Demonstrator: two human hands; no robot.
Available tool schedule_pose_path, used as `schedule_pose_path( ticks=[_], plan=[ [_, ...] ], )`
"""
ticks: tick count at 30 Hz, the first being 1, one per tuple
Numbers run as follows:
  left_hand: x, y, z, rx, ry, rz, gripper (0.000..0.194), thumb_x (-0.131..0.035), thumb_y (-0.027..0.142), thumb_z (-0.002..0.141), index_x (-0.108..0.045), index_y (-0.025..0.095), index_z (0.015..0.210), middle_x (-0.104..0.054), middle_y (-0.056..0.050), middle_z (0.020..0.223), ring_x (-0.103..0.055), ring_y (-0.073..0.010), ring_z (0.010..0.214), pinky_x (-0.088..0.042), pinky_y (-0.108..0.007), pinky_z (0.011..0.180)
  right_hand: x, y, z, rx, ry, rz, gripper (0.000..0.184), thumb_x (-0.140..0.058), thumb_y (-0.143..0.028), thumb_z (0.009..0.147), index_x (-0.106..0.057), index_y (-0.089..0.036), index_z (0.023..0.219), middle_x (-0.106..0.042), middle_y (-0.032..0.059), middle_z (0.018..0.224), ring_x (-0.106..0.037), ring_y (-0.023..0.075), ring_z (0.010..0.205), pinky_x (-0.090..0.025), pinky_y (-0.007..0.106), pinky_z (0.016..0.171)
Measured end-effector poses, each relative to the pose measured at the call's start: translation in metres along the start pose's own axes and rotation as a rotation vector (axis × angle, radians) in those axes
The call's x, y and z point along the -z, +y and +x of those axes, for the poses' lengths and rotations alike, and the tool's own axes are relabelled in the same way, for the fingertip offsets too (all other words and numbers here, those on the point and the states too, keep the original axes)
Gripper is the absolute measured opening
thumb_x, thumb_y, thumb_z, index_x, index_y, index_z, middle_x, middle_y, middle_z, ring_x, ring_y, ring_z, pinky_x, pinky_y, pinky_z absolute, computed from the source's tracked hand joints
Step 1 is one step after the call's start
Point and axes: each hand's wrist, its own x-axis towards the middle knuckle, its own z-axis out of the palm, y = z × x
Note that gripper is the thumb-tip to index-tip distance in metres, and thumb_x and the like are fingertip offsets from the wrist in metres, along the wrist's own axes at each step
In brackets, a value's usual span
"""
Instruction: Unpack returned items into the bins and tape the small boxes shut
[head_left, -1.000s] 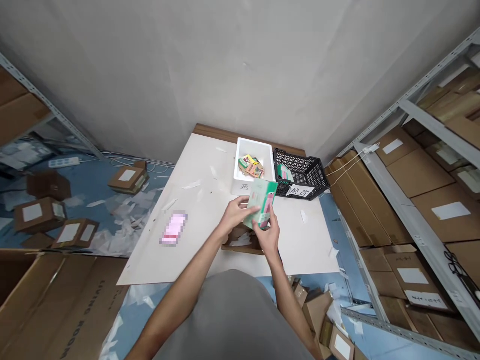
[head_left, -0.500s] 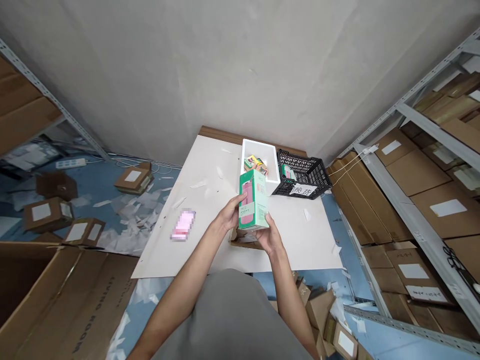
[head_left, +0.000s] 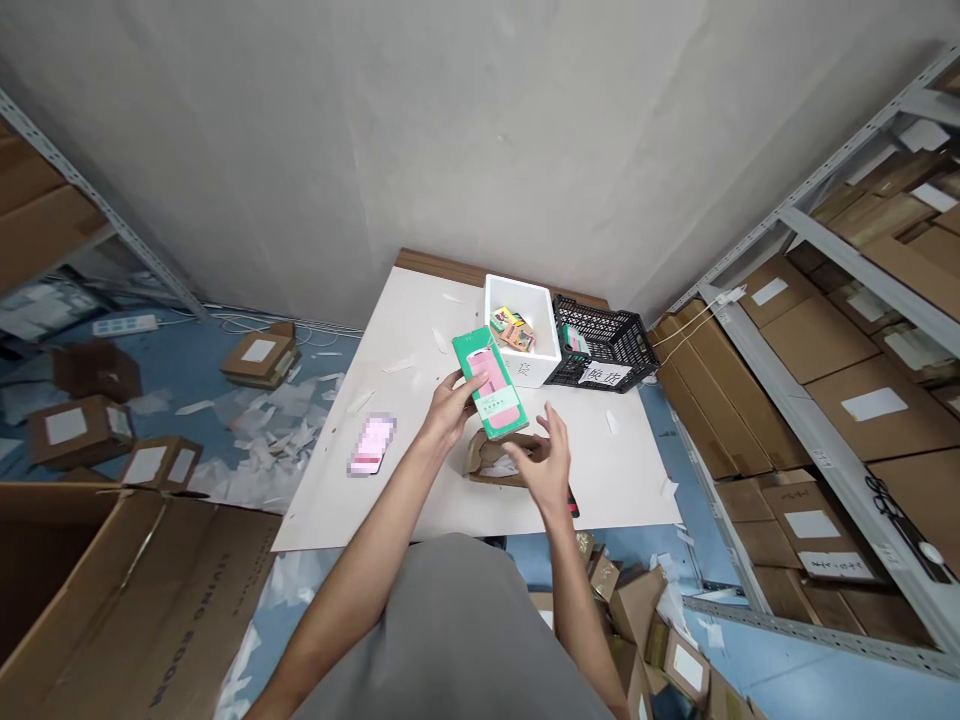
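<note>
A green box with a pink picture on its front (head_left: 491, 385) is tilted above the table, gripped along its left side by my left hand (head_left: 448, 408). My right hand (head_left: 549, 462) is off the box, fingers spread and curved, just to its lower right. Under both hands sits an open brown cardboard box (head_left: 487, 466) with white material inside, partly covered by my right hand. A red and black object (head_left: 573, 502) pokes out beside my right wrist; its kind is hidden.
On the white tabletop (head_left: 405, 480) lie a phone (head_left: 371, 445) and paper scraps. Behind stand a white foam box (head_left: 536, 372) with small colourful packs and a black crate (head_left: 615, 345). Shelving with cartons (head_left: 810, 360) is at right; a large carton (head_left: 135, 590) is at left.
My right hand has let go of the green box and opened. In my left hand the box has tilted and turned its front to me. The cardboard box below shows more.
</note>
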Motion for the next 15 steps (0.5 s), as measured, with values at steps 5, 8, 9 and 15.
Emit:
schedule_pose_path(
  ticks=[5,8,9,15],
  plan=[
    [-0.018,-0.010,-0.012,-0.094,0.100,0.046,0.103,-0.114,0.035,0.048,-0.065,0.020,0.136,-0.085,-0.012,0.119,-0.082,-0.0291,0.104,-0.065,-0.039,0.089,-0.024,-0.013,-0.019,0.222,0.034,-0.410,0.067,-0.074,-0.048,0.108,-0.058,-0.028,0.170,-0.059,0.0228,0.162,-0.065,0.0387,0.146,-0.064,0.056,0.113],
    [-0.021,-0.015,-0.019,-0.164,0.071,0.064,0.098,-0.113,0.040,0.055,-0.065,0.022,0.138,-0.082,-0.012,0.130,-0.080,-0.0297,0.115,-0.063,-0.038,0.094,-0.024,-0.013,-0.021,0.186,0.084,-0.338,0.058,-0.070,-0.043,0.110,-0.064,-0.028,0.165,-0.063,0.0213,0.151,-0.067,0.0366,0.141,-0.063,0.055,0.113],
    [-0.021,-0.015,-0.020,-0.171,0.041,0.053,0.092,-0.111,0.045,0.060,-0.066,0.023,0.138,-0.082,-0.012,0.133,-0.079,-0.0299,0.119,-0.063,-0.037,0.096,-0.022,-0.013,-0.020,0.152,0.096,-0.270,0.058,-0.073,-0.045,0.108,-0.066,-0.028,0.163,-0.064,0.0206,0.149,-0.066,0.0361,0.142,-0.062,0.055,0.115],
    [-0.009,-0.013,-0.013,-0.092,-0.150,-0.111,0.070,-0.104,0.052,0.074,-0.076,0.021,0.131,-0.083,-0.012,0.133,-0.078,-0.0261,0.124,-0.059,-0.035,0.106,-0.015,-0.025,-0.011,-0.322,0.091,0.583,0.077,-0.094,-0.052,0.088,-0.068,-0.028,0.156,-0.073,0.0132,0.147,-0.074,0.0285,0.132,-0.065,0.047,0.114]
  ],
)
